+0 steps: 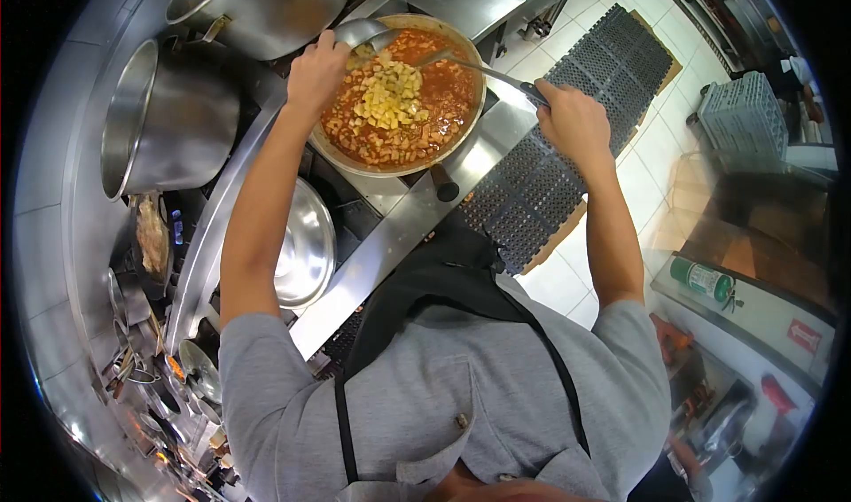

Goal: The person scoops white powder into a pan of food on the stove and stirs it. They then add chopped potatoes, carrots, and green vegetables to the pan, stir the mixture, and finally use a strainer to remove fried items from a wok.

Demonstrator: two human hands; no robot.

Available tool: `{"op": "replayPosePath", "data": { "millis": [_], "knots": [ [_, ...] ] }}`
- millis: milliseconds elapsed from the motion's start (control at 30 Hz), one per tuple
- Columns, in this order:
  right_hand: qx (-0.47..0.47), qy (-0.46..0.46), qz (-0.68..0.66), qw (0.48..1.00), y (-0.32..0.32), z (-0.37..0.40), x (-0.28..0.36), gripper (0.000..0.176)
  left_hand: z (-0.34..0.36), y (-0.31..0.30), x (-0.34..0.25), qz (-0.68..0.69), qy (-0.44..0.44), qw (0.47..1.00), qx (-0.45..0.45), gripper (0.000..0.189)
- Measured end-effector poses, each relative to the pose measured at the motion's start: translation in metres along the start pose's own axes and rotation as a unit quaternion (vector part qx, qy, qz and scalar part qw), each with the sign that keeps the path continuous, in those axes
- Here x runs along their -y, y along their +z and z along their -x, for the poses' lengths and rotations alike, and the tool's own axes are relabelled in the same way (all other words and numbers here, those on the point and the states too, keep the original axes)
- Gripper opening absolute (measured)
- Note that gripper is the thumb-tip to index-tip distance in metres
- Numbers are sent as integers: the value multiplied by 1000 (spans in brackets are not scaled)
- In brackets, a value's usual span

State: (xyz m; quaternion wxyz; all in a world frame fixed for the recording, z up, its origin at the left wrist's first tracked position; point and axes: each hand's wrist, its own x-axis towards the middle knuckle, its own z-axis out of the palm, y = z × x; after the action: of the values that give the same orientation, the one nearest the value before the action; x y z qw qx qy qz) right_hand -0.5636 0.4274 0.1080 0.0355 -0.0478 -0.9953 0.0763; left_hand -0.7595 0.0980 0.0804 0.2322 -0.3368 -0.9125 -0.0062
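Observation:
A wide pan (353, 163) of red sauce with small chopped pieces stands on the stove in front of me. Pale yellow-green cubes (390, 93) lie heaped in the middle of the sauce. My left hand (317, 70) grips a small metal bowl (356, 32), tilted over the pan's far left side, with some cubes at its lip. In my right hand (576, 123) is the dark handle of a metal spoon (493, 72), which reaches across the rim, its head at the sauce. The pan's own dark handle (444, 184) points toward me.
Two large steel pots (182, 116) stand left of the pan. A round metal lid (308, 241) rests on the stove nearer me. Beyond the counter edge, black rubber matting (581, 103) covers floor tiles. A grey crate (743, 114) stands to the right.

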Motion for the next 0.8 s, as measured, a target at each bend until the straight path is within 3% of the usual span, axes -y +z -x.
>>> {"op": "replayPosePath", "data": {
  "millis": [267, 467, 567, 667, 733, 800],
  "knots": [
    [-14, -15, -56, 998, 1, 5, -23, 36, 16, 2, 20, 26, -40, 999, -7, 3],
    [-14, -33, -7, 999, -25, -10, -19, 38, 16, -5, 21, 57, -54, 997, -9, 4],
    [-4, -25, -5, 1000, -21, -17, -19, 36, 16, 2, 35, 86, -107, 991, 0, 9],
    [9, -9, -63, 998, 8, -20, -32, 35, 18, 10, 49, 120, -158, 977, -81, 14],
    [-20, -28, -143, 989, 21, -23, -37, 35, 17, 5, 58, 167, -272, 948, 6, 18],
    [-13, -40, -172, 984, 22, -28, -32, 36, 15, 7, 67, 156, -239, 958, 5, 20]
  ]
}}
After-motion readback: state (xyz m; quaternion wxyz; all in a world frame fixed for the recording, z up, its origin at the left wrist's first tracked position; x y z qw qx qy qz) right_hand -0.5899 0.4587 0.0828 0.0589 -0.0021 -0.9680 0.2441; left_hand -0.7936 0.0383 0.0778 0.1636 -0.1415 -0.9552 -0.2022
